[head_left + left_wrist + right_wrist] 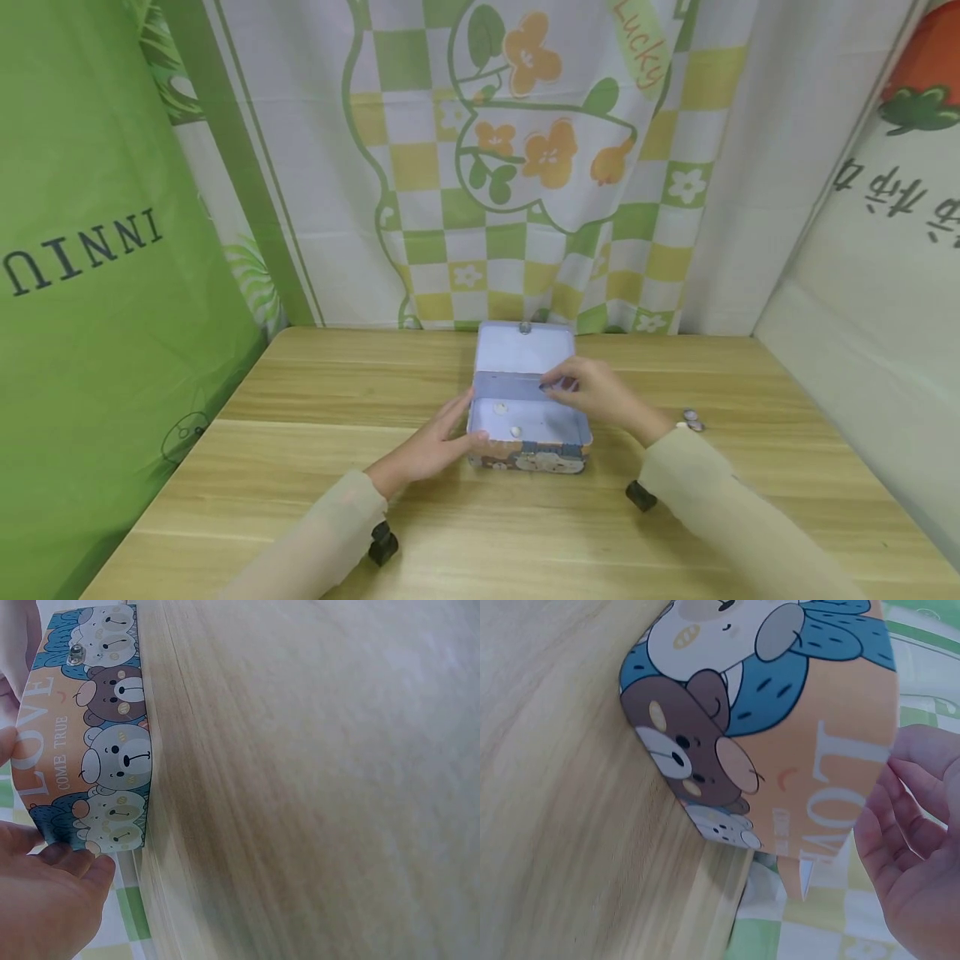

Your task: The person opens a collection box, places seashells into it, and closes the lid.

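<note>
An open tin box point(531, 458) printed with cartoon bears and the word LOVE stands on the table, its hinged lid point(525, 348) tipped back toward the curtain. My left hand point(431, 442) holds the box at its left side, thumb on the front left rim and fingers along the wall. Over the right part of the box is my right hand point(592, 392), pinching a small dark piece point(543, 386) between thumb and fingertips; its kind is too small to tell. Inside lie two small whitish round pieces, one further back point(501, 408) and one near the front wall point(516, 432).
Two small round pieces point(693, 419) lie close together on the wooden table point(300, 467), right of the box and beyond the right wrist. A patterned curtain point(427, 208) hangs along the back edge, with cloth at both sides. Each wrist wears a black camera.
</note>
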